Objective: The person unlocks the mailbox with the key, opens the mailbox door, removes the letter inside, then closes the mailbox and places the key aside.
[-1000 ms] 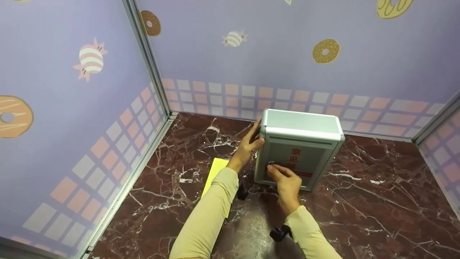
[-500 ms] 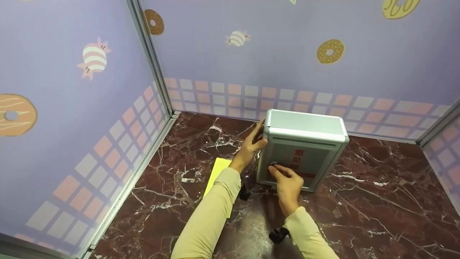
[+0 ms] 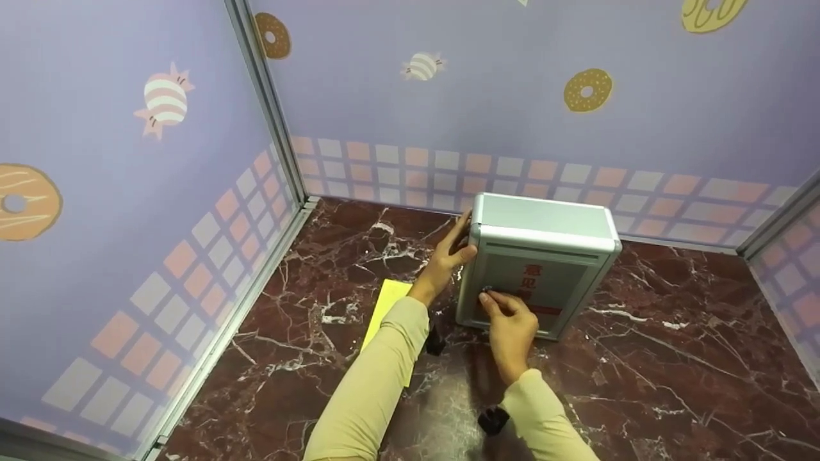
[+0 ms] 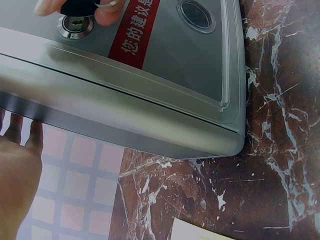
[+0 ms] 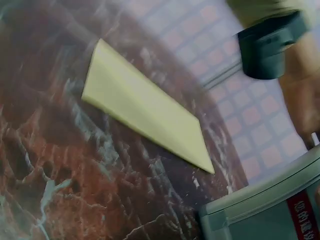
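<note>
A silver metal suggestion box (image 3: 544, 214) stands upright on the marbled surface, with red lettering (image 3: 530, 278) on its front panel. My left hand (image 3: 442, 266) rests against the box's left side, thumb at the front edge and fingers reaching back along the side. At the round lock (image 4: 75, 27) on the left of the front panel, my right hand (image 3: 512, 323) pinches a black-headed key (image 4: 80, 6) with a metal ring. Fingers partly hide the key, and I cannot tell how deep it sits in the lock.
A yellow rectangular sheet (image 3: 387, 304) lies left of the box, partly under the left forearm in the head view. Patterned purple panels (image 3: 359, 96) rise behind and at both sides. A black wrist camera (image 3: 493, 420) hangs below the right cuff.
The right wrist has turned slightly while its fingers stay at the lock. The left hand and the box keep their places; the head view has shifted a little.
</note>
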`<act>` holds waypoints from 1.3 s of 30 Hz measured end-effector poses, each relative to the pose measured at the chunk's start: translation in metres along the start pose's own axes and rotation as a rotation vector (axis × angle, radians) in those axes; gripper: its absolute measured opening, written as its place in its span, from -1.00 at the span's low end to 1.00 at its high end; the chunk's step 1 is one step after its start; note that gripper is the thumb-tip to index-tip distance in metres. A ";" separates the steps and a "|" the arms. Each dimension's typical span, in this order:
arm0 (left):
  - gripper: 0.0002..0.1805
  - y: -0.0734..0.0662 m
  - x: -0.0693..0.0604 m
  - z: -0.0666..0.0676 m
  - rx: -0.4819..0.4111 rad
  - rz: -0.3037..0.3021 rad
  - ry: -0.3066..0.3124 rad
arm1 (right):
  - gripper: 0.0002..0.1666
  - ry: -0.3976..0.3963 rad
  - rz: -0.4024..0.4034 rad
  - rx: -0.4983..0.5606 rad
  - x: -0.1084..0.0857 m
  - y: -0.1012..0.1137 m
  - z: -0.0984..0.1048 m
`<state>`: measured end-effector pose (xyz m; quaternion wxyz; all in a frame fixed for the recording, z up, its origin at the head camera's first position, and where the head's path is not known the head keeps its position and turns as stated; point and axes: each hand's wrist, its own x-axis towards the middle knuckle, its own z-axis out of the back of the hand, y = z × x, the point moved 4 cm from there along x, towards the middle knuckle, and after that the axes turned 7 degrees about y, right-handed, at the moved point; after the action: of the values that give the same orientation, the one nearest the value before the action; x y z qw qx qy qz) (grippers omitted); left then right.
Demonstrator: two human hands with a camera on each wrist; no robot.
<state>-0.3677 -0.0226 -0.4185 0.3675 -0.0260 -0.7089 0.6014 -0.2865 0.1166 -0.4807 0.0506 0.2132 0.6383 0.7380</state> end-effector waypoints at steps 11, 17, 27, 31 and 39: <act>0.13 -0.001 0.001 0.000 -0.007 -0.012 0.003 | -0.89 0.049 0.429 -0.347 0.000 0.015 -0.004; 0.09 -0.001 0.001 0.001 -0.020 -0.016 -0.006 | -0.88 0.067 0.524 -0.423 -0.001 0.015 -0.004; 0.10 0.002 0.000 0.002 -0.011 -0.010 -0.005 | -0.88 0.082 0.573 -0.469 -0.003 0.014 -0.003; 0.11 0.002 0.000 0.001 -0.007 -0.017 -0.001 | -0.89 0.087 0.573 -0.457 -0.004 0.013 -0.003; 0.15 -0.002 0.001 0.001 0.012 -0.014 0.004 | -0.90 0.076 0.641 -0.419 -0.010 0.011 0.000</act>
<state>-0.3682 -0.0239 -0.4163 0.3736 -0.0200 -0.7047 0.6028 -0.2752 0.1109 -0.4727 -0.1640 0.3595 0.3757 0.8382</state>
